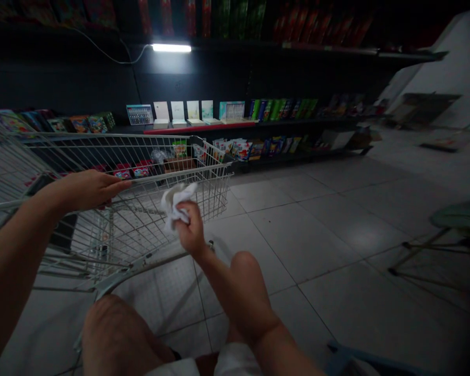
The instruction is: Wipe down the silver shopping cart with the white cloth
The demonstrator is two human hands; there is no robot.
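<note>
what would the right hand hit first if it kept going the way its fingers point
Beyond the crumpled white tissue it grips, the right hand would probably meet the wire top rail of the shopping cart first, though depth is hard to judge from this view.

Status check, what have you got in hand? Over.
Left hand open on the rim of the wire shopping cart. Right hand gripping a crumpled white cloth or tissue. Folding stool off to the right, apart from the hands.

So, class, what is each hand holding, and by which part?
The right hand grips a crumpled white cloth or tissue by its lower end; the left hand seems to hold nothing.
</note>
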